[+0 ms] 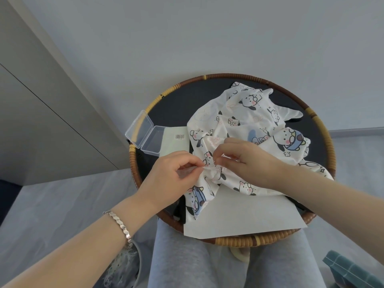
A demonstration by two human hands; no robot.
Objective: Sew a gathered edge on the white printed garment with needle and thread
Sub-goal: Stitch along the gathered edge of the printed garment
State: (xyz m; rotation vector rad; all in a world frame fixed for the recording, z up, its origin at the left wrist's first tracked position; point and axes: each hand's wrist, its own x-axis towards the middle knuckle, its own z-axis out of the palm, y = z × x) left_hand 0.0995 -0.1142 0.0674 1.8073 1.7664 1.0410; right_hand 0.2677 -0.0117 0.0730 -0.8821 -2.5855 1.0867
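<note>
Cartoon-print garment prob. light, floppy. L hand pinches gathered edge; R hand pinches needle just beside L fingertips. Grip close to gathers.

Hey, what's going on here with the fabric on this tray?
A person is hand-sewing the white printed garment on a round wicker tray over their lap. The left hand pinches the gathered edge; the right hand pinches what looks like the needle right beside it. An open clear box sits at the left.

Matt printed cloth garment, glossy woven-rattan tray rim
</note>
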